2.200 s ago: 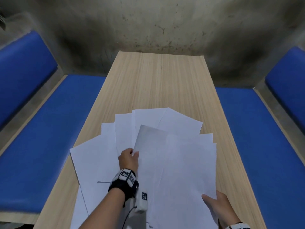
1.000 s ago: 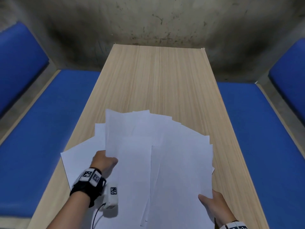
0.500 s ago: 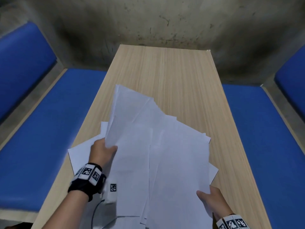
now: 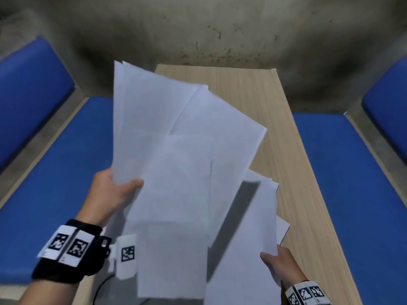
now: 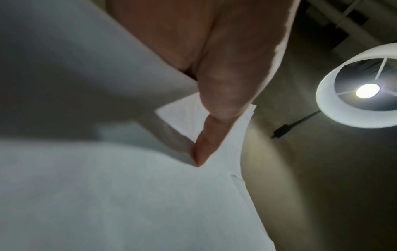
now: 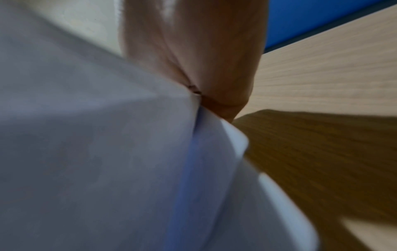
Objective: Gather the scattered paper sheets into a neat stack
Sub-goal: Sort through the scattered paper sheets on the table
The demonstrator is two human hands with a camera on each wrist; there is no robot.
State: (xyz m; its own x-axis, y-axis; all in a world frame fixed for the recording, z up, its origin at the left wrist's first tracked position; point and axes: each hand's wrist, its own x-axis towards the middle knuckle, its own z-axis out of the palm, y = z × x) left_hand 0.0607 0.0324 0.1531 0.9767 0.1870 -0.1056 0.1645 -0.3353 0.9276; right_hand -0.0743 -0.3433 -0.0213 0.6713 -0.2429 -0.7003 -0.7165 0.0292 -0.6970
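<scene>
Paper sheets [image 4: 176,172]: fanned bundle now lifted clear of the tabletop [image 4: 275,119] at its far end, tilted up toward the camera. 0.5 s ago the far corners sat lower over the wood; 2.2 s ago the sheets lay spread flat. Top corners now reach past the tabletop's far edge in the head view. Edges not aligned; several sheets splay at diff. angles. A dark shadowed gap shows between the upper bundle and the lower right sheets.

Left hand [image 4: 110,194]: grasping the bundle's left edge, thumb on top, fingers underneath. Left wrist view confirms thumb [image 5: 214,110] pressed on paper. Hand sits higher in frame than 0.5 s ago.

Right hand [image 4: 277,264]: grasping the lower right edge of the sheets, thumb on top; right wrist view shows paper pinched at the thumb base, blurred. Position approx. unchanged vs. earlier frames.

No stray sheet seen to the left of the bundle, where one lay 0.5 s ago; a corner pokes out at lower right [image 4: 283,230].

Surroundings: blue benches [image 4: 55,172] both sides, stained wall [image 4: 220,29] behind, lit ceiling lamp [image 5: 365,90] in left wrist view. Marker bands on both wrists.
</scene>
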